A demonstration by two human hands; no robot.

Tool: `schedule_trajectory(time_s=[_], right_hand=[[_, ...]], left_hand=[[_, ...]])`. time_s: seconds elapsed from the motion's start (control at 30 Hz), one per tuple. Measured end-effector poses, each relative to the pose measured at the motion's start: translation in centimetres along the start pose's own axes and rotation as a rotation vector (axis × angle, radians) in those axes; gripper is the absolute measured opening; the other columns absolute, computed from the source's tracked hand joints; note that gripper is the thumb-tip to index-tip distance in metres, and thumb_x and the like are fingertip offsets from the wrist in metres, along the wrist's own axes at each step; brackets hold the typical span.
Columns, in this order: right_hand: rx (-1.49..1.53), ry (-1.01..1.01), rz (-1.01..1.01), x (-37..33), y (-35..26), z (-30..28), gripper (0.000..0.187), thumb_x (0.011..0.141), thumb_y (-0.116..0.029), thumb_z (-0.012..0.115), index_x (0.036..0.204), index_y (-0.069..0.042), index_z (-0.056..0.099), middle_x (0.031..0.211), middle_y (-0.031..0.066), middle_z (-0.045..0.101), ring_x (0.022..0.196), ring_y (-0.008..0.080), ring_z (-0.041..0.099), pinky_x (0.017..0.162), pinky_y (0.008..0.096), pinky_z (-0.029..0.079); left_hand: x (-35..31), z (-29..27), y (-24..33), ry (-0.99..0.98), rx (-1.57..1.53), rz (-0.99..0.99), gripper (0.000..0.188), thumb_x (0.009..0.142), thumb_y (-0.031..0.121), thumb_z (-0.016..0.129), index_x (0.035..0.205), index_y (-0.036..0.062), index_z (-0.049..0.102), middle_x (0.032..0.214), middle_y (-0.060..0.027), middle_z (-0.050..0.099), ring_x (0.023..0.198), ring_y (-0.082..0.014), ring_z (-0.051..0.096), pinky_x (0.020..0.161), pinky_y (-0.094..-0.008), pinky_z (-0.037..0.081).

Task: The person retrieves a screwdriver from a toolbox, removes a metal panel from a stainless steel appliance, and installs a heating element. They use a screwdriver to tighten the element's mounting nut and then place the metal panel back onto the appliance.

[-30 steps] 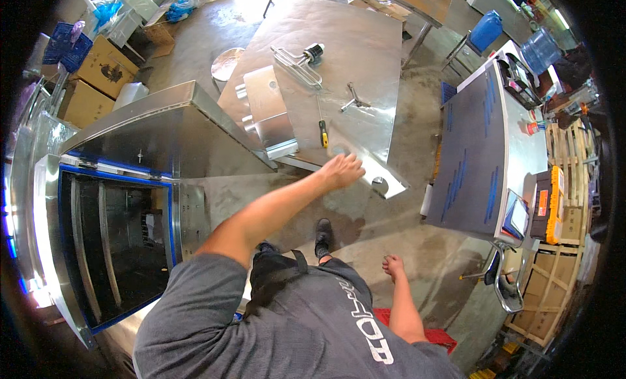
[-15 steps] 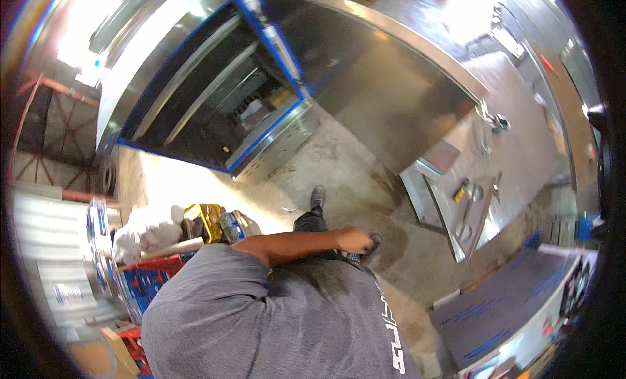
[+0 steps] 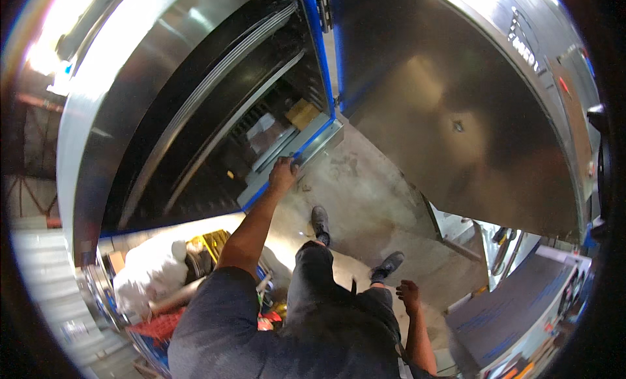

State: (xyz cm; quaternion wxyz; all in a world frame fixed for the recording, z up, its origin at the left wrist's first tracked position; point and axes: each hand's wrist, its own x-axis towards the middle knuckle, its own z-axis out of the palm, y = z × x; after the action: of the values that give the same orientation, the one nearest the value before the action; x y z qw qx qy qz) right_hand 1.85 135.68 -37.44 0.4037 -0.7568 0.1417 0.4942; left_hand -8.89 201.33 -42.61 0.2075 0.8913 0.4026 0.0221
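From where I stood, the floor (image 3: 358, 183) was grey concrete smudged with darker patches, pale light falling on it below the middle of the frame. A ribbed wall (image 3: 36, 271) rose at the lower left, rusty beams (image 3: 39, 102) above it. Glare (image 3: 51, 49) burned at upper left. A blue-streaked bench (image 3: 512, 307) stood lower right, a brown table (image 3: 574, 111) upper right.

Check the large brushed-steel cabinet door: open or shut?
Open: the large brushed-steel door stands swung away from the blue-edged metal cabinet, whose dark inside shows.
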Motion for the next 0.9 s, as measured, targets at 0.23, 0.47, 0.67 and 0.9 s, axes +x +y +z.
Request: schedule_trajectory(time_s=[0.23, 0.47, 0.67, 0.9], right_hand=[[-0.275, 0.238, -0.316, -3.2, 3.4, 10.0, 0.022, 0.092, -0.014, 0.062, 0.107, 0.002, 0.069, 0.093, 0.0114, 0.071, 0.086, 0.0203, 0.067, 0.078, 0.0337, 0.053], [-0.115, 0.376, -0.156, -2.7, 8.8, 12.3, 0.02, 0.087, -0.011, 0.065, 0.104, 0.0, 0.069, 0.089, 0.0117, 0.07, 0.085, 0.0196, 0.066, 0.076, 0.0351, 0.053], [-0.22, 0.373, -0.308, -0.5, 13.6, 12.8, 0.017, 0.089, -0.011, 0.065, 0.103, -0.002, 0.068, 0.086, 0.0111, 0.069, 0.077, 0.019, 0.065, 0.071, 0.036, 0.053], [-0.325, 0.403, -0.291, -0.7, 11.5, 11.1, 0.019, 0.093, -0.01, 0.058, 0.107, 0.001, 0.063, 0.088, 0.0141, 0.068, 0.076, 0.0211, 0.067, 0.069, 0.0372, 0.056]], left_hand=[[20.4, 6.4, -4.6, 0.026, 0.12, 0.151, 0.051, 0.103, 0.045, 0.048, 0.141, 0.0111, 0.055, 0.127, -0.0281, 0.064, 0.114, -0.0452, 0.062, 0.097, -0.0555, 0.05], [27.9, 12.8, -9.2, -0.448, -0.021, -0.15, 0.093, 0.096, 0.068, 0.048, 0.158, 0.0023, 0.029, 0.161, -0.0292, 0.03, 0.147, -0.0476, 0.033, 0.122, -0.0533, 0.024], [29.3, 12.9, -11.5, -0.232, 0.424, 0.102, 0.125, 0.072, 0.079, 0.071, 0.16, 0.004, 0.023, 0.164, -0.0275, 0.024, 0.148, -0.0481, 0.029, 0.122, -0.0575, 0.022], [32.5, 11.9, -12.7, -0.178, 0.105, 0.197, 0.141, 0.056, 0.058, 0.094, 0.161, 0.0049, 0.017, 0.159, -0.0255, 0.033, 0.145, -0.0483, 0.033, 0.12, -0.0561, 0.029]])
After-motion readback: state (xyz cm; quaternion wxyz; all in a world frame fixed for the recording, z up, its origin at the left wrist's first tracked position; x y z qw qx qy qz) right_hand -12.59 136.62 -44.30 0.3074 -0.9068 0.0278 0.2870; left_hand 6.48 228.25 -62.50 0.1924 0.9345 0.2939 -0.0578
